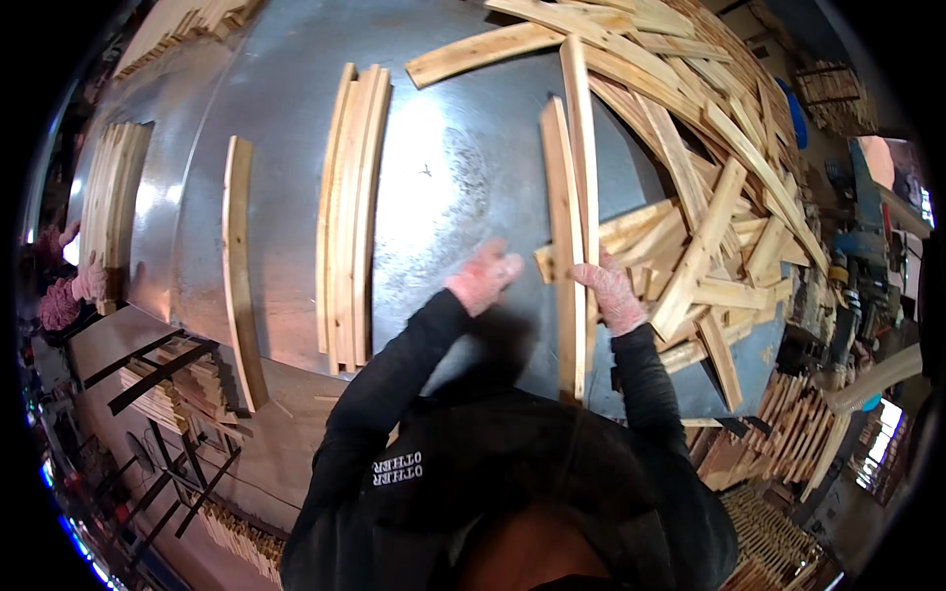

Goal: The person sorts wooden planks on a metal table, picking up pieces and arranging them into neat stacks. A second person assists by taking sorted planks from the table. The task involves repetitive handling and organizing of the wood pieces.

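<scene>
My right hand (613,295), in a pinkish-white knit glove, grips the near part of a long pale wooden slat (583,148), with the thumb on its side. Against that slat's left side lies a second wooden slat (560,187). My left hand (485,279), in a matching glove and slightly blurred, is over the metal tabletop (448,187) left of the two slats. Its fingers are apart and hold nothing. Farther left stands a row of several slats side by side (353,227).
A jumbled heap of wooden slats (690,197) covers the table's right side. One slat (237,266) lies alone at left, overhanging the near edge. Beyond it, another person's gloved hand (91,278) touches a bundle of slats (111,207). Wood stacks (788,424) stand below the table.
</scene>
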Demonstrator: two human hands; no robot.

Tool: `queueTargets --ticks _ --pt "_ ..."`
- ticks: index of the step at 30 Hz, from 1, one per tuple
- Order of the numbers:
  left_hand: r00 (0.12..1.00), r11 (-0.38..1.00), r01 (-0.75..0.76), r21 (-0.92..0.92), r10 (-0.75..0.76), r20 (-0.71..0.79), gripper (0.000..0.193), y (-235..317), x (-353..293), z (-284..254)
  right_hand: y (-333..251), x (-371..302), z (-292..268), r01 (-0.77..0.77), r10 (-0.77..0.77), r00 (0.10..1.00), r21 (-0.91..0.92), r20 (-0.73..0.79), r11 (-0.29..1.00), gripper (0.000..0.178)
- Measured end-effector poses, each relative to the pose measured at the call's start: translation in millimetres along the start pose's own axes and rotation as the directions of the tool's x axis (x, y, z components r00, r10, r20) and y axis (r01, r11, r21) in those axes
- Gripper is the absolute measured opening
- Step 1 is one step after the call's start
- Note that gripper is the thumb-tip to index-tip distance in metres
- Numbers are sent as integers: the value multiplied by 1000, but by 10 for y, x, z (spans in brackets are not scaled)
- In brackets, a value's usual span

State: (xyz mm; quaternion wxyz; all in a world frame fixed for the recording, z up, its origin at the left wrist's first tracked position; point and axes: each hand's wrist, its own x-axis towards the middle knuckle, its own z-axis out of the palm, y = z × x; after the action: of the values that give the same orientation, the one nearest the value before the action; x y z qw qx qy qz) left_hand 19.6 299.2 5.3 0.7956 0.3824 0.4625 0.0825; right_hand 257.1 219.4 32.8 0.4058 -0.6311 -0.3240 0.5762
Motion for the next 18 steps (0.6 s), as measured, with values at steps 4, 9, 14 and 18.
queueTargets --ticks 4,9,14,18 --pt "935 948 -282 -151 306 180 58 -138 90 656 515 173 -183 114 -120 989 -65 -87 991 39" --pt "951 927 -232 294 280 -134 51 -351 577 153 -264 312 128 -146 130 977 -87 -172 985 64" --pt "954 943 -141 301 210 -212 56 -237 566 144 -614 63 410 137 0 987 -837 161 530 70" --pt "929 977 -193 91 211 -305 51 -251 495 222 -850 674 -639 291 -289 945 -805 155 517 76"
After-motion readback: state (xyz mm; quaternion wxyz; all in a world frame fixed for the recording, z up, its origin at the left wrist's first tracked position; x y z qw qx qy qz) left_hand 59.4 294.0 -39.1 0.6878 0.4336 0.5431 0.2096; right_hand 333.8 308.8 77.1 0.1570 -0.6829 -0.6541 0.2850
